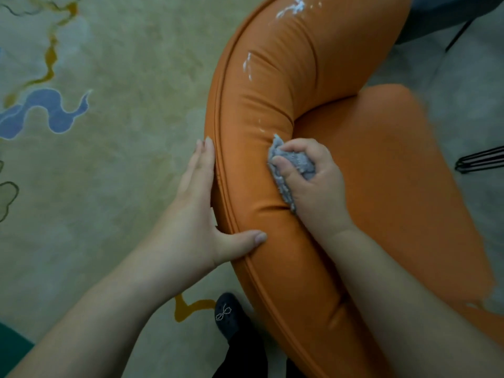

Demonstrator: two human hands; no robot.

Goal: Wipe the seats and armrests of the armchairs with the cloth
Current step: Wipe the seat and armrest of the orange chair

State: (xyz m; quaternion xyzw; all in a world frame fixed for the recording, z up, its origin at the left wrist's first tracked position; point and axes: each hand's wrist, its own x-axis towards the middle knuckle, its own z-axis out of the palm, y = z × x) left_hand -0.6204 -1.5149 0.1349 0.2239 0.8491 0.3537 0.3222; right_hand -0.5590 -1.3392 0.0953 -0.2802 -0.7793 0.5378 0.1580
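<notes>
An orange armchair fills the right half of the view; its curved padded armrest (272,85) runs from the top centre down to the bottom. The seat (395,173) lies to the right of it. White foam streaks (293,6) and smaller white spots (248,65) sit on the upper armrest. My right hand (313,181) grips a bunched grey cloth (296,162) and presses it on the inner side of the armrest. My left hand (201,214) lies with straight fingers against the armrest's outer edge, thumb over the top.
A pale patterned carpet (109,132) with blue and ochre wavy lines covers the floor at left. My dark shoe (227,315) stands below the armrest. Black wire legs (480,159) show at the right edge, and a dark chair (450,15) at the top right.
</notes>
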